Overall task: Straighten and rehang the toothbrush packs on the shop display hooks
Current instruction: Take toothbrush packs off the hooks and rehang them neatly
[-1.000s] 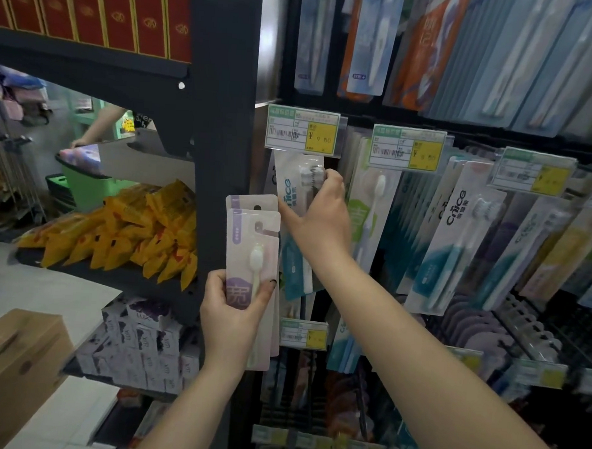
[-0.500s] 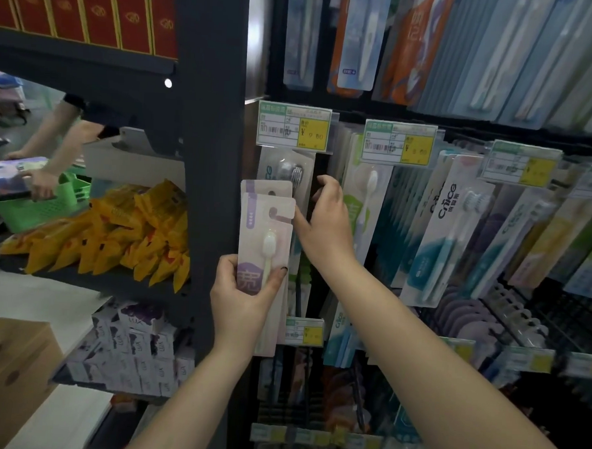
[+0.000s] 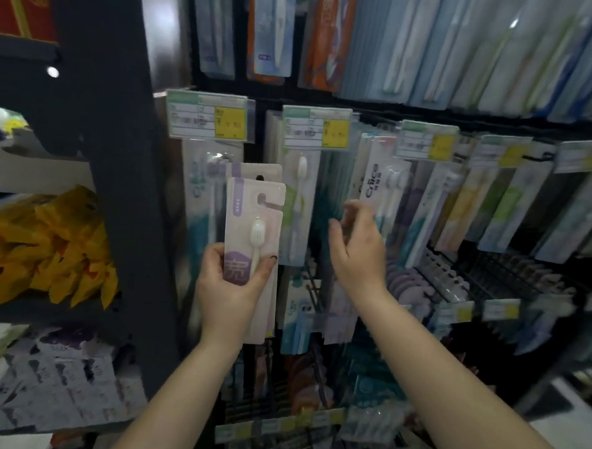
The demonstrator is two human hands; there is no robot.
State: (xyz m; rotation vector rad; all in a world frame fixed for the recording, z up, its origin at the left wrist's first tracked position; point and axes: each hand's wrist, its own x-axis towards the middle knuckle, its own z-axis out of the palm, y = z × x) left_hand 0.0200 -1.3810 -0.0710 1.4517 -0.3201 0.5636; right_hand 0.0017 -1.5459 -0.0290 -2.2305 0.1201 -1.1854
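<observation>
Holding the pale purple toothbrush packs (image 3: 250,242) upright by their lower end in my left hand (image 3: 231,291), I keep their hang holes up near the hooks at the display's left edge, ready to rehang. My right hand (image 3: 356,253) hovers loosely curled and holding nothing beside them; "Criice" shows on a hung pack (image 3: 378,191), while the price tags (image 3: 207,120) are too blurred to read.
</observation>
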